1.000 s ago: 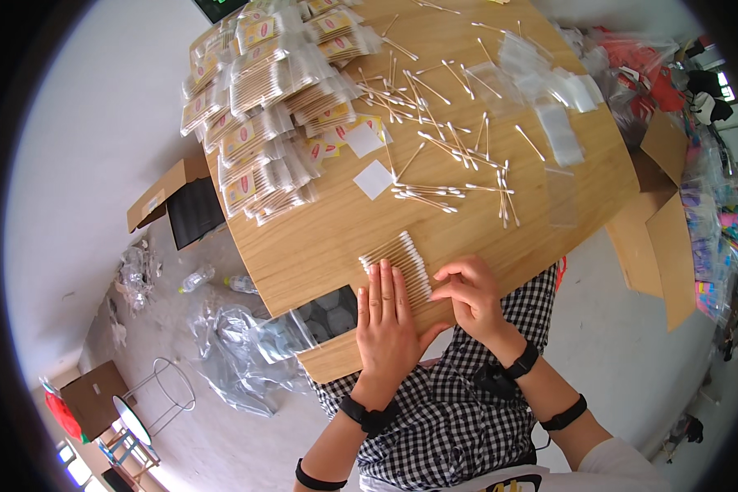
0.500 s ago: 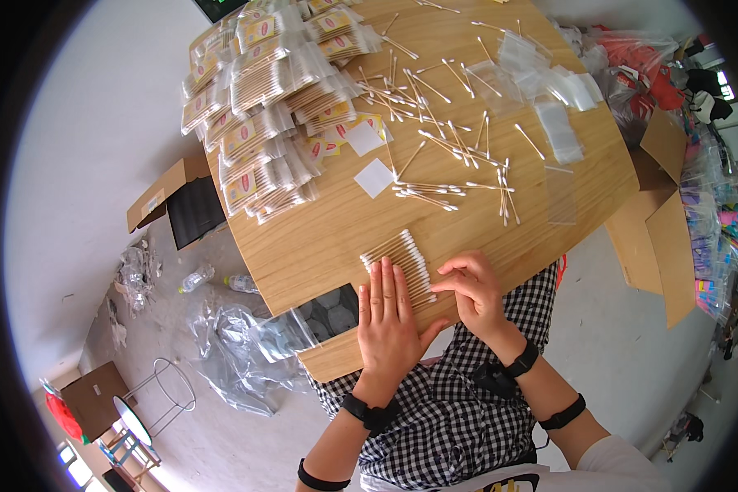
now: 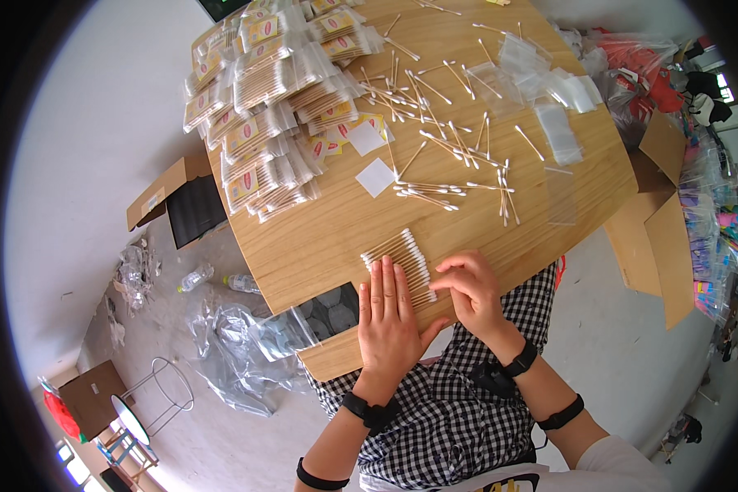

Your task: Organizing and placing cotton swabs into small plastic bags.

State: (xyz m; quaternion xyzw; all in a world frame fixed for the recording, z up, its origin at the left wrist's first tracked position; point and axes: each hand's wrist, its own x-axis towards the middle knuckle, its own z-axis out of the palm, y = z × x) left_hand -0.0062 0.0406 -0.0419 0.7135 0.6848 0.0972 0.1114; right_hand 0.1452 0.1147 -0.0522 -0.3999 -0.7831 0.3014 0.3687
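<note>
A row of cotton swabs point(image 3: 411, 252) lies side by side on the table near its front edge, white tips lined up on both sides. My left hand point(image 3: 387, 316) rests flat over the lower left part of this row, fingers stretched and together, thumb pointing out to the right. At the row's right side is my right hand point(image 3: 472, 293), its fingers loosely bent and apart, the index fingertip at the swab tips. Nothing shows held in it; its thumb is mostly hidden. Loose cotton swabs point(image 3: 459, 148) lie scattered farther back.
Filled swab packets point(image 3: 262, 82) are piled at the back left. A white paper square point(image 3: 375, 178) lies before yellow labels point(image 3: 328, 146). Clear plastic bags point(image 3: 559, 135) spread at right. Cardboard boxes point(image 3: 640, 238) flank the table point(image 3: 303, 262); a plastic sheet point(image 3: 230, 353) lies on the floor.
Both hands stay in nearly the same place on the row of swabs. The view has shifted very slightly.
</note>
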